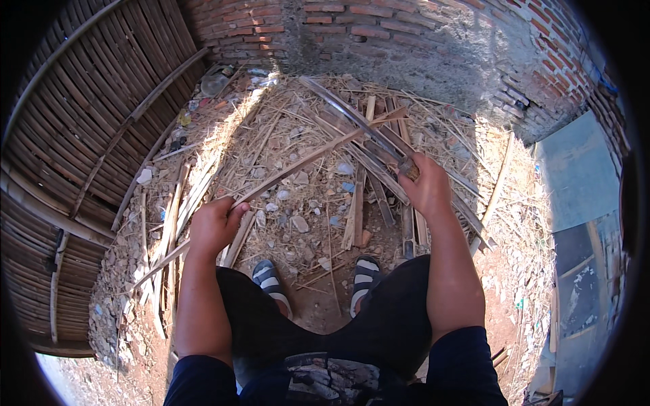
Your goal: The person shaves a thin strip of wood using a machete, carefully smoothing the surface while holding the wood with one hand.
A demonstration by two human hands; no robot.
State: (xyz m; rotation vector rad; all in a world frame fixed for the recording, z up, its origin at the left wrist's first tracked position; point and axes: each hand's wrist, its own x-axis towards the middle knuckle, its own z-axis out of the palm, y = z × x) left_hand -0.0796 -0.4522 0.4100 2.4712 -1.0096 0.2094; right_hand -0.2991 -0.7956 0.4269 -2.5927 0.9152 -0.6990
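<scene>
Left hand gripping a bamboo strip slanting out ahead, right hand clenched on the handle of a long knife crossing its far end: trimming or splitting, by the look of it. The next stroke calls for a steady left grip. Underfoot, straw-littered dirt; slatted wall left, brick wall beyond.

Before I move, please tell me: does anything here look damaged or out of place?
Yes, the wall looks damaged: its coating is patchy, leaving bricks bare, and toward the right there is a dark, broken-looking patch. Nothing else stands out clearly.
</scene>
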